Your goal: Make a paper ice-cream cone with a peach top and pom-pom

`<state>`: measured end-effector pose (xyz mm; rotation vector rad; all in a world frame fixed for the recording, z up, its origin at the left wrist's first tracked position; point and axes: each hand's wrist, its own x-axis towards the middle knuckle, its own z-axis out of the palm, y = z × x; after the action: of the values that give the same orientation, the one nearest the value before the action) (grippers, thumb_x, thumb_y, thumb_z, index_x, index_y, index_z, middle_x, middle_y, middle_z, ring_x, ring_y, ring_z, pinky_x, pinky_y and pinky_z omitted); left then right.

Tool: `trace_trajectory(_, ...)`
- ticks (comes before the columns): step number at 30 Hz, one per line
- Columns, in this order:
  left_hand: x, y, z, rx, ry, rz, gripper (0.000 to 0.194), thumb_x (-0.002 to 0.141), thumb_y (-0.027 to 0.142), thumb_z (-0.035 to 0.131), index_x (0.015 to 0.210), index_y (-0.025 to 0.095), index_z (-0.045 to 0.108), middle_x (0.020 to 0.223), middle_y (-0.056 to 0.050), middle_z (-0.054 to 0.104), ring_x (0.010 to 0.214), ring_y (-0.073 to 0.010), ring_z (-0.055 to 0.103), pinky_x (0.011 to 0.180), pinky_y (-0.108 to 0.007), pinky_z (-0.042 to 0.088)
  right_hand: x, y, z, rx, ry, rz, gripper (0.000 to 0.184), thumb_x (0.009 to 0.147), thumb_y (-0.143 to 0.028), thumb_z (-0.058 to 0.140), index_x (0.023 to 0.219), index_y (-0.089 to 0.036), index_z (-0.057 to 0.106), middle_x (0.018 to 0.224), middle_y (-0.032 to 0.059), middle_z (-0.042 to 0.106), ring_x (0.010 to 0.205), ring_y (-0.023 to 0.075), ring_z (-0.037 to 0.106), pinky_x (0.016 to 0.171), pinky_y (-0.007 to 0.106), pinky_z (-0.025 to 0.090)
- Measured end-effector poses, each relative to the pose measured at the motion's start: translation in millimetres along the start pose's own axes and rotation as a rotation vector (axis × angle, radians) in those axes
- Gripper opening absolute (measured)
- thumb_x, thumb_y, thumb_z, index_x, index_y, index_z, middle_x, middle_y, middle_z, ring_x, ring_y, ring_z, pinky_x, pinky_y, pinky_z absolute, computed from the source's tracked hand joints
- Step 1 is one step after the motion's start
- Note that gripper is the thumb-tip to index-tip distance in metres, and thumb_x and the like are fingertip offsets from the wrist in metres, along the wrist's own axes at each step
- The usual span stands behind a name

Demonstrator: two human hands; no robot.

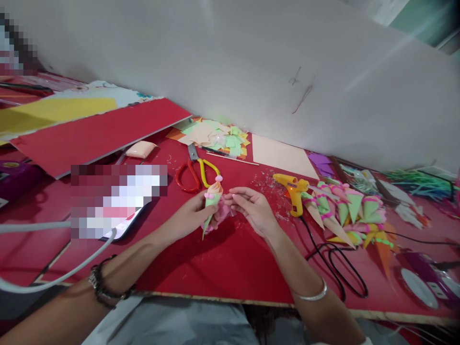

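My left hand (203, 212) is closed around a small ice cream cone (211, 206) with a pale green paper wrap and a peach swirl. A pink ball tops the swirl, and more small pink balls sit along the cone's rim. Beneath the cone, against the same fingers, is a crumpled pink packet (223, 215), partly hidden. Close by on the right, my right hand (253, 206) has its fingertips pinched together, and a small pink bit (234, 196) shows at them. Scissors (194, 175) with one red and one yellow handle lie just beyond my left hand.
A yellow glue gun (295, 191) with a black cord lies right of my hands, beside a pile of paper cones (352, 206). Paper pieces (215, 136) are heaped at the back. On the left are a lit phone (125, 220), a white cable and a red board (108, 136).
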<state>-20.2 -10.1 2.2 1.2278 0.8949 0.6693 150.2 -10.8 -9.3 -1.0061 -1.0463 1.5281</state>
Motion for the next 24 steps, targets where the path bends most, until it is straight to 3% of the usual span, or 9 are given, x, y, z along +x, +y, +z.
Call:
trace_trajectory(3,0.4,-1.0,-0.4,0.001,-0.013,0.018,0.013,0.078,0.029,0.045,0.078,0.016,0.045,0.060,0.004,0.053,0.050,-0.0102,0.052,0.048,-0.022,0.042,-0.1,0.6,-1.0,-0.007,-0.013,-0.017,0.013,0.075,-0.028,0.057,0.078,-0.016,0.063,0.062,-0.0002,0.063,0.053,0.0074,0.059,0.052,0.018,0.046)
trace_trajectory(6,0.6,-1.1,-0.8,0.009,-0.018,0.029,0.011,0.078,0.028,0.045,0.077,0.016,0.045,0.059,0.004,0.053,0.050,-0.0098,0.052,0.048,-0.022,0.041,0.2,1.3,-0.7,-0.016,0.019,-0.073,0.005,0.070,-0.021,0.063,0.070,-0.017,0.061,0.056,-0.0044,0.059,0.048,0.0043,0.053,0.049,0.015,0.043)
trace_trajectory(12,1.1,-0.6,-0.8,0.014,0.000,0.001,0.012,0.077,0.028,0.046,0.078,0.016,0.045,0.060,0.003,0.054,0.051,-0.0109,0.053,0.049,-0.023,0.043,0.6,0.3,0.4,0.000,-0.013,0.000,0.010,0.070,-0.024,0.062,0.078,-0.018,0.062,0.067,-0.0008,0.064,0.061,0.0090,0.061,0.056,0.019,0.046)
trace_trajectory(17,0.6,0.3,-0.1,0.027,0.008,-0.002,0.012,0.078,0.028,0.045,0.078,0.016,0.045,0.059,0.004,0.054,0.051,-0.0103,0.052,0.049,-0.022,0.042,-0.7,0.4,-0.6,0.003,-0.022,-0.061,0.007,0.071,-0.024,0.062,0.069,-0.017,0.061,0.054,-0.0041,0.059,0.046,0.0051,0.054,0.048,0.017,0.043)
trace_trajectory(22,0.7,0.0,-0.7,0.028,0.011,-0.006,0.012,0.077,0.028,0.047,0.079,0.016,0.046,0.061,0.003,0.055,0.052,-0.0110,0.054,0.050,-0.023,0.043,-1.7,0.2,0.9,0.008,-0.022,-0.016,0.011,0.069,-0.024,0.063,0.079,-0.018,0.063,0.072,0.0008,0.066,0.065,0.0097,0.062,0.058,0.019,0.047)
trace_trajectory(24,0.8,0.0,-0.8,0.028,0.009,-0.002,0.013,0.077,0.029,0.046,0.076,0.016,0.046,0.060,0.003,0.054,0.051,-0.0106,0.053,0.050,-0.023,0.043,-1.2,0.2,0.7,0.010,-0.007,-0.012,0.013,0.072,-0.027,0.060,0.079,-0.017,0.064,0.068,0.0013,0.066,0.061,0.0097,0.062,0.056,0.019,0.047)
